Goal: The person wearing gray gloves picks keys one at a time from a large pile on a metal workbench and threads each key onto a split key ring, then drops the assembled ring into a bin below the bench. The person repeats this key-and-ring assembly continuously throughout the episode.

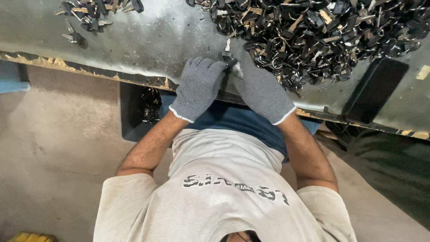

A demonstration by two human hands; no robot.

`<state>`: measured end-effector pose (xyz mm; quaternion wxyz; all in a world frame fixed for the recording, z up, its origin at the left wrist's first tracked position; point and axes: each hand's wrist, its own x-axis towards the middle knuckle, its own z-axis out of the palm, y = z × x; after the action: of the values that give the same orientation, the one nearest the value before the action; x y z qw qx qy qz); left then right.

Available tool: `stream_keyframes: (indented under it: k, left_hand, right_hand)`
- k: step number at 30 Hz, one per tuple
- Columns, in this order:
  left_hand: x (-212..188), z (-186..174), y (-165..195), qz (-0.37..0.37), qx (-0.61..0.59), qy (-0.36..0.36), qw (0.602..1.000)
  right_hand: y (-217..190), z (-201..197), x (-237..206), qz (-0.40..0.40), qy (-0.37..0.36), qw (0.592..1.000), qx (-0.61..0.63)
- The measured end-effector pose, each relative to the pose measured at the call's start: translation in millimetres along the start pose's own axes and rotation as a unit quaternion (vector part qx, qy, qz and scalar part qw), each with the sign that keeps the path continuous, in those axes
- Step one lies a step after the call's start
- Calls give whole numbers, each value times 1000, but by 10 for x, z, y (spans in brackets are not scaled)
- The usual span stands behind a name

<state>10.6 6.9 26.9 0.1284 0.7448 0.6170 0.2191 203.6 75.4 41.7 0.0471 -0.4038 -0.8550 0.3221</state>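
Note:
Both my hands wear grey knit gloves and meet at the near edge of a grey metal table (148,40). Between them is a small key (228,53) with a black head, its metal blade pointing away from me. My left hand (199,87) curls its fingers on the key from the left. My right hand (262,89) pinches it from the right. Just beyond my right hand lies a large heap of black-headed keys and rings (322,31).
A smaller cluster of keys (96,11) lies at the table's far left. A flat black tray (376,89) rests on the table at right. Below the table edge stands a black bin (134,112) with several keys inside. A blue object (11,78) sits on the left.

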Motion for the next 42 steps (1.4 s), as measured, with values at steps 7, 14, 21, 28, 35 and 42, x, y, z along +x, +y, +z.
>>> stream_keyframes:
  k: [7,14,21,28,35,42]
  left_hand:
    - [-49,69,-15,18,24,19,999]
    - [-11,-19,53,9,63,19,998]
    - [-57,6,69,-20,13,74,997]
    - [-135,81,73,6,22,59,998]
    - [-96,92,60,9,29,85,996]
    - [-47,-278,93,12,-131,1,991]
  right_hand:
    - [-207,226,-38,68,30,985,-157]
    - [-81,123,-16,32,114,993,20]
    - [-114,224,-224,12,52,985,-162]
    - [-160,138,-110,-10,12,995,-102]
    - [-70,195,-51,17,41,988,-148]
    - [-86,169,-154,10,64,998,-4]
